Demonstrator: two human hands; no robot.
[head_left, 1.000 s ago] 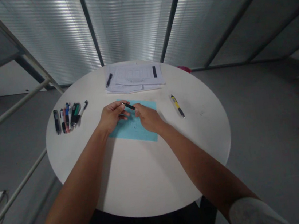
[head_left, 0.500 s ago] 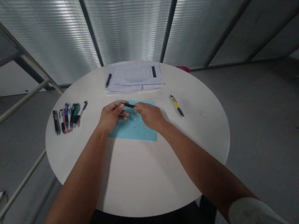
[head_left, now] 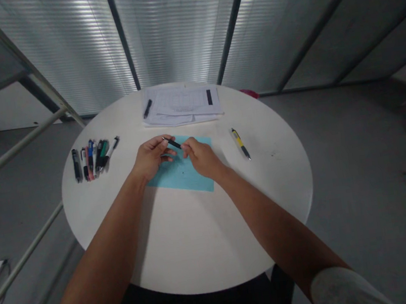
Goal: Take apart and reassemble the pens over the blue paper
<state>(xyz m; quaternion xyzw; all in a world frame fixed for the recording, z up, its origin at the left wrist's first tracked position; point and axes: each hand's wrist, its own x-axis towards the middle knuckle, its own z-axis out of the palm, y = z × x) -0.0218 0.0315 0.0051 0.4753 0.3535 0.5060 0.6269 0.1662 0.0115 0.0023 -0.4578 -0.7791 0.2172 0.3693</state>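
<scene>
Between my two hands is a black pen, slanting down to the right above a light blue sheet. My left hand pinches its upper left end with thumb and forefinger, the other fingers loosely curled. At the lower right end, the fingers of my right hand are closed around the pen and hide that end. A few dark specks show on the blue sheet below. To the right of my right hand lies a yellow and black pen.
A round white table carries everything. Several pens lie side by side at its left. Printed papers are stacked at the far edge, with a dark pen on top. A metal rail frame stands at the left.
The pen has tilted more, its right end now lower. My right hand has shifted slightly downward with its fingers curled further round; my left hand has hardly moved.
</scene>
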